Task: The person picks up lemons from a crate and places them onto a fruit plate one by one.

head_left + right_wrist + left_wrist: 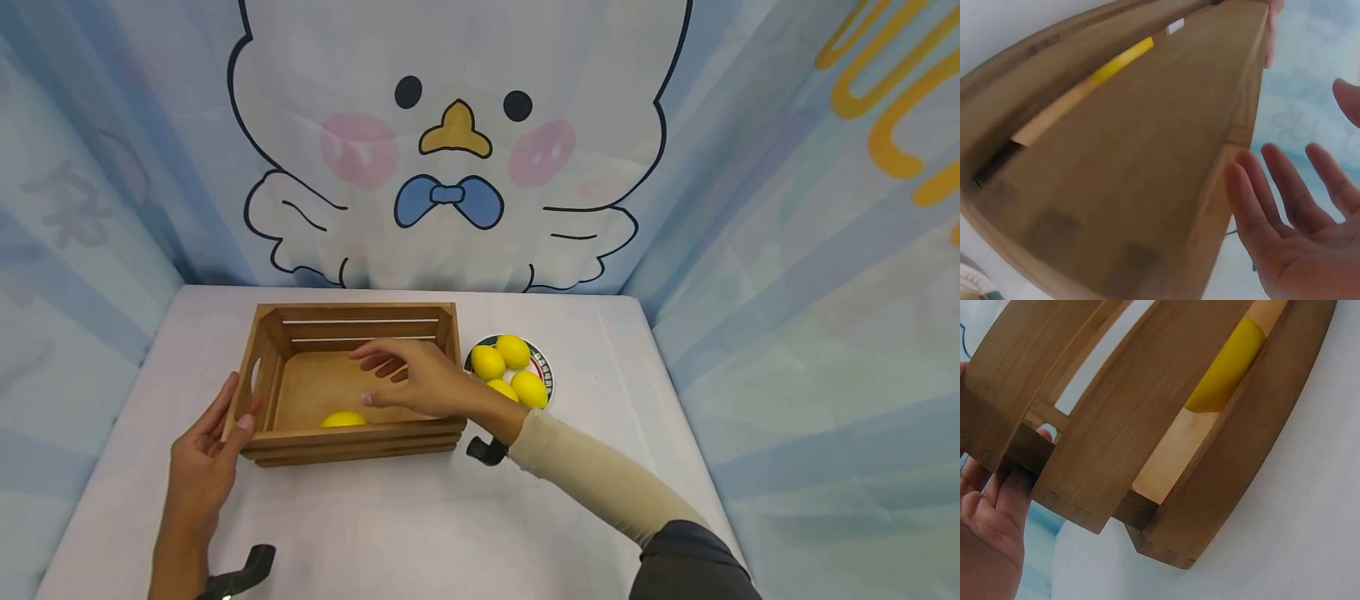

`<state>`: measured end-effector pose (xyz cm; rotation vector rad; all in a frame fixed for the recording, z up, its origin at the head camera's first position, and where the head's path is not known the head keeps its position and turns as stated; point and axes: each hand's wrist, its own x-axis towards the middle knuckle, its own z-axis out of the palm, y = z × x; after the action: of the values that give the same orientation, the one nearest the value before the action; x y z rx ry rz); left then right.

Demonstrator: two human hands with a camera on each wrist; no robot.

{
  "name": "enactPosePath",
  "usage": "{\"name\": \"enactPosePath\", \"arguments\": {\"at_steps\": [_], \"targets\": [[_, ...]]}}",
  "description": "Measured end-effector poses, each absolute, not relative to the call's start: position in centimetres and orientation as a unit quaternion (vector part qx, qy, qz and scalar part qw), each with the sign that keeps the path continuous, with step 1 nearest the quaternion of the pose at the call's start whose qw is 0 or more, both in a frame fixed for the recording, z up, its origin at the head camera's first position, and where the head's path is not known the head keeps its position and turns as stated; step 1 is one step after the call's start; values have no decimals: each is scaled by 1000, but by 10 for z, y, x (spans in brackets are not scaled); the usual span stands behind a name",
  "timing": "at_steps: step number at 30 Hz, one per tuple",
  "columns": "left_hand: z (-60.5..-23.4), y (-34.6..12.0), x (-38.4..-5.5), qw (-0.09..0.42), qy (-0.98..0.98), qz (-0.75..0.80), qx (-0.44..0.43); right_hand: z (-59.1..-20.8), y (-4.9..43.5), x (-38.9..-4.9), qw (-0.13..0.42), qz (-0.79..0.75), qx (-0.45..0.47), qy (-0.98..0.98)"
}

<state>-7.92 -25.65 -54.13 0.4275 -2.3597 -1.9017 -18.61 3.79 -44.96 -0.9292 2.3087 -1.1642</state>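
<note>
A slatted wooden crate (352, 442) stands on the left half of the table. My left hand (208, 454) holds its left end, thumb at the front corner; in the left wrist view a fingertip shows by the handle hole. One yellow lemon (343, 419) lies inside near the front wall, and its yellow side (1225, 369) shows between the slats. My right hand (420, 379) is over the crate with its fingers spread and nothing in them. In the right wrist view this hand (1304, 237) appears beside the crate's top edge (1216, 187).
Right of the crate, several lemons (514, 352) sit on a round plate (550, 379) with a dark patterned rim, partly behind my right forearm. A white cloth covers the table (390, 533). Printed curtains (450, 250) hang at the back and both sides.
</note>
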Motion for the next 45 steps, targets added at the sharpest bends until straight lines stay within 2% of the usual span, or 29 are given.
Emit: {"name": "enactPosePath", "arguments": {"at_steps": [8, 25, 36, 45], "targets": [[-541, -256, -79, 47, -765, -627, 136, -440, 39, -193, 233, -377, -356, 823], [-541, -256, -79, 51, -754, -642, 131, -432, 35, -204, 254, -328, -384, 825], [-540, -256, -79, 50, -738, -660, 131, -430, 34, -215, 292, -309, -410, 807], [-541, -257, -79, 49, -748, -648, 135, -435, 32, -225, 293, -309, -418, 802]]}}
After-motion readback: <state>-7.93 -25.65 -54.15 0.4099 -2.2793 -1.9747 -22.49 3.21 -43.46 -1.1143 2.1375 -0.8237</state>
